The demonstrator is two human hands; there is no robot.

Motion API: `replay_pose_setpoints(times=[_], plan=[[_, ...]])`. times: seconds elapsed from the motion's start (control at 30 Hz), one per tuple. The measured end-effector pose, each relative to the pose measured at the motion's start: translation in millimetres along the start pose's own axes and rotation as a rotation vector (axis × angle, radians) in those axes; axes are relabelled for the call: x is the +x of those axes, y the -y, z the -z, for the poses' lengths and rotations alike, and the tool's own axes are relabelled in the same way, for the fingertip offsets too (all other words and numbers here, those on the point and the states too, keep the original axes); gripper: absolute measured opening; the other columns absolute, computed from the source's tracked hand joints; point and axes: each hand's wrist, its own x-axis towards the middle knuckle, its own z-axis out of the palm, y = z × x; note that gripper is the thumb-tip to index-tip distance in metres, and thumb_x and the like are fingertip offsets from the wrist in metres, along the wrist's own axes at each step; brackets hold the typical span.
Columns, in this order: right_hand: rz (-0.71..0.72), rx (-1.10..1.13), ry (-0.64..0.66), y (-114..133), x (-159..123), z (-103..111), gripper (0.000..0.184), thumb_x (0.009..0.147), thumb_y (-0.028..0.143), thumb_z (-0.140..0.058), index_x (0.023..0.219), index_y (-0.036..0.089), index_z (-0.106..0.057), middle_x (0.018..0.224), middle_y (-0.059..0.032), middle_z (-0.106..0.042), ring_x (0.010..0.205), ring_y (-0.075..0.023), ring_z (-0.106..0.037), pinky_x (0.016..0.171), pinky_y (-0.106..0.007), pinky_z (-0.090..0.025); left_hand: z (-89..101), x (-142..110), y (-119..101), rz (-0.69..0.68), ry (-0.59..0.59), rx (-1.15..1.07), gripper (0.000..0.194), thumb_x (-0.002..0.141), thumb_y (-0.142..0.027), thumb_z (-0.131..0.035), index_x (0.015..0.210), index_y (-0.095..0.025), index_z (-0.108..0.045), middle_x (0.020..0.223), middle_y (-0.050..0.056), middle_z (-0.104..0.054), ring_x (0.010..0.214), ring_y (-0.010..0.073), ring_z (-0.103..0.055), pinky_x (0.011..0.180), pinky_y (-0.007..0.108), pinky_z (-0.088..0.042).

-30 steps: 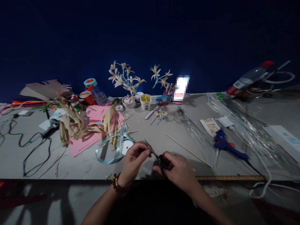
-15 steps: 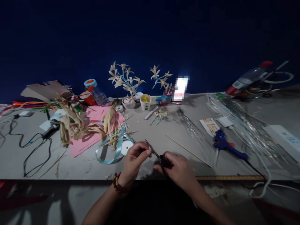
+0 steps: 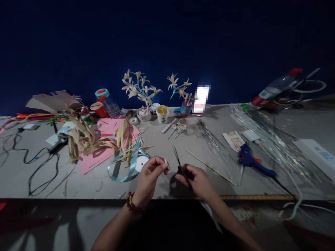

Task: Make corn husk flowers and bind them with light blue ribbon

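Note:
Between the thumb and fingers of my left hand point(image 3: 152, 174) is a small pale piece of corn husk point(image 3: 166, 164), its tip sticking up past the fingertips. My right hand point(image 3: 196, 181) grips a pair of dark scissors point(image 3: 180, 165), blades pointing up and away, apart from the husk piece. Just left of my left hand lies a spool point(image 3: 141, 164) with light blue ribbon point(image 3: 115, 178) looped beside it. Past both hands, a small bunch of husk flowers point(image 3: 178, 129) with blue stems rests on the table.
Dried corn husks point(image 3: 85, 139) and pink paper point(image 3: 91, 162) cover the left side. A blue glue gun point(image 3: 255, 165), thin wires point(image 3: 213, 137) and a stick point(image 3: 210, 167) lie right. Husk flower branches point(image 3: 141, 89) stand behind a paper cup point(image 3: 162, 115).
The scissors have drawn back to the right, away from my left hand, and point more upright. The pale husk piece now shows at my left fingertips.

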Motion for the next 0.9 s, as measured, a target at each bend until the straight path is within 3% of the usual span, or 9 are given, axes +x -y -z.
replay_pose_setpoints(times=[0.13, 0.2, 0.4, 0.53, 0.6, 0.67, 0.77, 0.9], plan=[[0.03, -0.515, -0.095, -18, 4, 7, 0.015, 0.081, 0.034, -0.07, 0.089, 0.021, -0.068, 0.095, -0.0061, -0.07, 0.08, -0.0217, -0.065, 0.067, -0.029, -0.043, -0.2, 0, -1, 0.03, 0.014, -0.017, 0.018, 0.083, -0.028, -0.073, 0.078, -0.016, -0.061, 0.076, 0.002, -0.066, 0.065, 0.0117, -0.055, 0.069, 0.026, -0.043], [0.013, -0.644, -0.083, -23, 5, 10, 0.018, 0.079, 0.026, -0.071, 0.096, 0.021, -0.067, 0.106, -0.0082, -0.068, 0.083, -0.0219, -0.067, 0.066, -0.028, -0.042, -0.5, 0, -2, 0.047, 0.024, -0.026, 0.019, 0.083, -0.029, -0.073, 0.078, -0.016, -0.061, 0.076, 0.003, -0.067, 0.064, 0.0117, -0.055, 0.067, 0.026, -0.043], [-0.066, -0.772, 0.005, -22, 10, 15, 0.026, 0.075, 0.015, -0.073, 0.096, 0.019, -0.058, 0.096, -0.0073, -0.068, 0.079, -0.0226, -0.067, 0.062, -0.027, -0.037, -2.7, 0, -3, 0.117, 0.039, -0.083, 0.024, 0.079, -0.032, -0.078, 0.077, -0.015, -0.061, 0.07, 0.002, -0.067, 0.059, 0.0108, -0.055, 0.061, 0.024, -0.042], [0.032, -0.629, 0.092, -23, 15, 30, 0.026, 0.072, 0.021, -0.077, 0.092, 0.02, -0.06, 0.094, -0.0054, -0.068, 0.083, -0.023, -0.066, 0.067, -0.028, -0.041, -1.8, 1, -4, 0.185, 0.065, -0.13, 0.023, 0.079, -0.03, -0.078, 0.077, -0.015, -0.06, 0.068, 0.002, -0.066, 0.059, 0.01, -0.054, 0.06, 0.022, -0.04], [0.091, -0.459, 0.13, -17, 16, 37, 0.017, 0.077, 0.025, -0.073, 0.09, 0.021, -0.063, 0.09, -0.0026, -0.067, 0.078, -0.0197, -0.064, 0.067, -0.027, -0.042, -1.0, 1, -5, 0.232, 0.086, -0.17, 0.022, 0.08, -0.028, -0.078, 0.078, -0.014, -0.061, 0.067, 0.002, -0.065, 0.059, 0.01, -0.055, 0.058, 0.021, -0.039], [0.154, -0.236, 0.13, -4, 17, 40, 0.011, 0.086, 0.026, -0.064, 0.096, 0.021, -0.066, 0.089, -0.002, -0.066, 0.07, -0.0158, -0.06, 0.063, -0.026, -0.043, -0.9, 2, -4, 0.291, 0.137, -0.215, 0.021, 0.08, -0.027, -0.077, 0.077, -0.014, -0.061, 0.065, 0.001, -0.063, 0.057, 0.0096, -0.053, 0.059, 0.022, -0.04], [0.301, 0.085, 0.153, 22, 19, 37, 0.024, 0.093, 0.033, -0.06, 0.113, 0.023, -0.068, 0.107, -0.0057, -0.065, 0.076, -0.0146, -0.06, 0.068, -0.026, -0.048, -2.1, 4, -3, 0.392, 0.258, -0.292, 0.02, 0.079, -0.025, -0.077, 0.074, -0.013, -0.062, 0.061, 0.0, -0.059, 0.052, 0.0085, -0.048, 0.062, 0.025, -0.045], [0.376, 0.26, 0.206, 41, 24, 27, 0.021, 0.092, 0.04, -0.064, 0.094, 0.021, -0.073, 0.098, -0.0059, -0.065, 0.085, -0.0178, -0.063, 0.075, -0.029, -0.051, -3.1, 5, 0, 0.528, 0.349, -0.393, 0.017, 0.078, -0.024, -0.076, 0.08, -0.013, -0.063, 0.058, -0.002, -0.054, 0.049, 0.0077, -0.043, 0.058, 0.025, -0.045]])
